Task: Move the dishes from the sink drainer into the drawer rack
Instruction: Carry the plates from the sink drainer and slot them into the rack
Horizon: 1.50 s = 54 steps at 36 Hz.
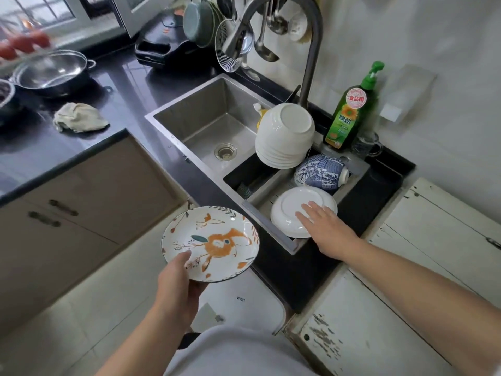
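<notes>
Lower centre, the left hand (176,278) grips a flowered plate (210,243) by its rim. Right of centre, the right hand (329,230) lays straight fingers (305,219) on an upturned white plate (292,210) in the drainer (260,213).

Left hand (176,278) gripping, right hand (326,229) flat.

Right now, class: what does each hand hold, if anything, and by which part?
The left hand grips the floral plate at its near rim, thumb on top. The right hand holds nothing; its straight fingers rest on the upturned white plate.
</notes>
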{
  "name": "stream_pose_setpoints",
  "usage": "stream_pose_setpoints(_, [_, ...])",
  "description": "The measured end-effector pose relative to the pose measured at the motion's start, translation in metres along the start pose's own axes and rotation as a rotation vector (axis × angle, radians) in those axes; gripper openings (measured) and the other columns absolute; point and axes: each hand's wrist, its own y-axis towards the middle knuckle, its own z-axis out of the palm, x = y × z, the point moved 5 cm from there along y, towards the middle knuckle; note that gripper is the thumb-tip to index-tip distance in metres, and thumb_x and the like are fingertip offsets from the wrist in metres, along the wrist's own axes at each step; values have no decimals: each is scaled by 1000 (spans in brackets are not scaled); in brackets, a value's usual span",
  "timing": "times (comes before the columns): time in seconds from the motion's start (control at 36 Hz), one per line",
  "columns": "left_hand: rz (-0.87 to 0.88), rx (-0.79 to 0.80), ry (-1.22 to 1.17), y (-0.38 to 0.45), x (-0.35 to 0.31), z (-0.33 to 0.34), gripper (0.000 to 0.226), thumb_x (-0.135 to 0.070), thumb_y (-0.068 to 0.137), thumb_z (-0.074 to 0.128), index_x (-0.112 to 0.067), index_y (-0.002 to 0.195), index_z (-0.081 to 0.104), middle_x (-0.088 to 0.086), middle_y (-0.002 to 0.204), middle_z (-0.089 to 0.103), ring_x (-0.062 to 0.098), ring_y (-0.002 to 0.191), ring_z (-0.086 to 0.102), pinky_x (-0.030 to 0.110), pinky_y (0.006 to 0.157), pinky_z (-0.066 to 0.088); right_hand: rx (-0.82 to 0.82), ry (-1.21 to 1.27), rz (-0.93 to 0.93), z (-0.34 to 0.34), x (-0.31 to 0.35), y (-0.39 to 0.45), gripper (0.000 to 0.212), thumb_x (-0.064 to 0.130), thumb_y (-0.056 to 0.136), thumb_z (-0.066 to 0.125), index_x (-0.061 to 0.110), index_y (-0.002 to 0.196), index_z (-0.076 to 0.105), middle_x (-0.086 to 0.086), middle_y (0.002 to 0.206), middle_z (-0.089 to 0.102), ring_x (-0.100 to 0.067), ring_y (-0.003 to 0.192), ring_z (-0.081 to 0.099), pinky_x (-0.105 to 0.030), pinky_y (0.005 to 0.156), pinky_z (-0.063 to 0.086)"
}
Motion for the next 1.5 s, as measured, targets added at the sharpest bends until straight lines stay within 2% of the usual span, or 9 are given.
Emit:
stream_pose_setpoints(0.11, [-13,28,35,-3,2,-2,37,-19,103,52,-9,138,54,13,114,76,30,105,72,43,85,58,102,-183,40,11,-16,7,92,7,94,60,14,163,0,-16,170,2,-37,156,2,-55,123,16])
stream_pose_setpoints(0.25, [-9,35,28,-5,-1,-7,36,-18,103,51,-8,137,53,15,113,76,32,105,72,44,85,57,38,-308,-7,13,-21,11,67,6,76,77,-1,138,54,-26,137,55,-47,127,54,-57,85,55])
stream_pose_setpoints(0.42, [-9,20,31,-4,-1,-10,37,-17,103,52,-10,138,53,12,108,78,30,99,74,46,91,57,-202,-286,15,-14,-24,9,29,7,84,57,6,111,49,-16,105,52,-36,95,52,-51,69,51])
stream_pose_setpoints(0.61, [1,-1,38,-6,-5,-20,32,-17,103,53,-12,135,52,13,111,76,31,101,74,49,98,55,-401,-143,76,-33,-25,2,34,-6,75,62,8,100,44,-16,91,53,-37,83,54,-49,66,52])
stream_pose_setpoints(0.75, [-11,-37,-7,-4,-8,-33,35,-12,102,52,-10,137,52,13,115,74,30,104,72,46,95,56,-634,436,479,-62,-14,-35,28,-9,78,58,-1,105,54,-22,105,57,-42,94,57,-46,66,51])
stream_pose_setpoints(0.86, [-23,-47,-57,-1,-14,-41,33,-7,102,48,-9,136,52,12,113,73,28,101,71,43,87,57,-808,1521,923,-77,36,-61,33,3,100,47,13,129,58,-5,122,63,-26,107,63,-33,82,51])
stream_pose_setpoints(0.97, [-2,-61,-80,-3,-25,-62,32,-4,103,44,-10,133,50,10,111,73,26,95,73,41,82,58,-649,2257,911,-68,112,-67,41,5,102,52,27,135,60,1,119,70,-21,103,69,-49,80,63])
stream_pose_setpoints(1.17, [64,-161,-233,-9,-48,-167,37,5,97,42,-9,130,55,10,113,74,29,104,70,47,96,54,-341,2251,883,-52,220,-54,45,-5,98,49,18,134,61,-12,119,71,-35,100,71,-49,70,63])
stream_pose_setpoints(1.5, [156,-492,-673,-29,-75,-494,43,9,95,41,-17,128,55,7,104,71,30,101,70,42,71,60,17,2093,529,-115,515,-18,42,-11,95,42,17,123,57,-6,107,69,-30,92,68,-51,71,59])
